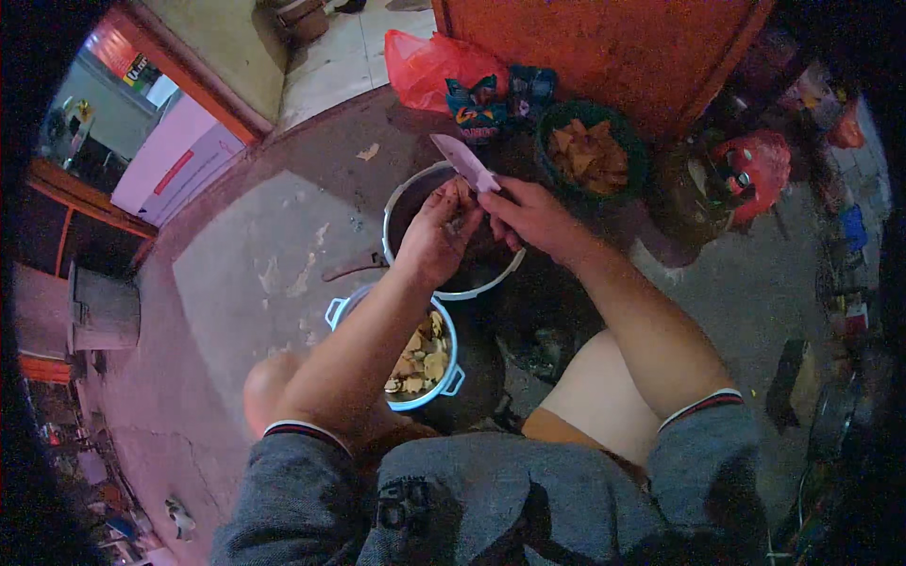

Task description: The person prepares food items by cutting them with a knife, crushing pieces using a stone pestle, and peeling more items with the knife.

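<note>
In my right hand (pixel 534 216) is a kitchen knife (pixel 465 164), its broad blade pointing up and to the left. My left hand (pixel 435 237) pinches a small brownish piece of food (pixel 461 189) close to the blade; its exact kind cannot be told. Both hands are over a wide metal pot (pixel 388 225) with a dark inside, which they partly hide. Nearer to me stands a light blue two-handled pot (pixel 455 347) holding several pale yellowish slices (pixel 428 359). My left forearm covers part of that pot.
A dark green basket (pixel 640 166) of orange-brown pieces (pixel 589 156) stands beyond my right hand. Close by are a red plastic bag (pixel 425 67) and printed packets (pixel 476 106). A gas cylinder (pixel 697 191) is at right, a grey bucket (pixel 105 308) at left. A dark handle (pixel 354 267) lies beside the pots.
</note>
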Available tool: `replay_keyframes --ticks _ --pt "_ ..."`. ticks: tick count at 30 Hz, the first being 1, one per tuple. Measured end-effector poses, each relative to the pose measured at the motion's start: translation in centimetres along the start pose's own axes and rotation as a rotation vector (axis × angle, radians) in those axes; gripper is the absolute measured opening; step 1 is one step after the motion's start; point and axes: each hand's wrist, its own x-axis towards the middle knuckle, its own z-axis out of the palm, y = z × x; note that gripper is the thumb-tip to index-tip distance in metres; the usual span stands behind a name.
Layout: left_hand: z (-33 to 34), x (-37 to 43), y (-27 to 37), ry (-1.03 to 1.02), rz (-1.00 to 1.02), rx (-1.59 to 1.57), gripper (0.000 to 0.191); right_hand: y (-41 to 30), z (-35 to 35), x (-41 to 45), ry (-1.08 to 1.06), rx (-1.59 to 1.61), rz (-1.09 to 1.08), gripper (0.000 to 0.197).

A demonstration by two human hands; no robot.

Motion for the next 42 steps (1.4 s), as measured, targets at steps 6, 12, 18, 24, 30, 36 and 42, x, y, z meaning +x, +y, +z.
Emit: replay_keyframes --ticks 6,12,18,24,30,36,42 --pt "1.3 0.0 -0.1 0.269 -0.004 0.187 0.023 0.5 -0.7 0.9 0.014 -0.108 0.027 0.026" --pt "-0.7 0.2 0.1 0.067 -0.067 0.096 0.025 1.3 -1.3 1.6 -0.012 -0.111 0.041 0.03" --pt "-0.3 0.4 0.1 0.17 -0.113 -0.028 0.024 2.3 -1.5 2.0 0.075 -0.133 0.05 0.04" --pt "-1.7 0.5 0.1 0.267 -0.034 0.109 0.023 2.4 -1.4 2.0 0.132 -0.128 0.073 0.042" --pt "0.5 0.1 -0.2 0.312 -0.054 0.237 0.022 2.5 -1.1 1.8 0.047 -0.009 -0.007 0.042" --pt "-0.2 0.2 -0.4 0.292 -0.034 0.225 0.02 3.1 -0.3 2.1 -0.042 -0.145 0.004 0.027" --pt "-2.1 0.0 0.1 0.186 -0.023 0.172 0.021 3.0 -0.6 2.5 -0.001 -0.213 0.101 0.027"
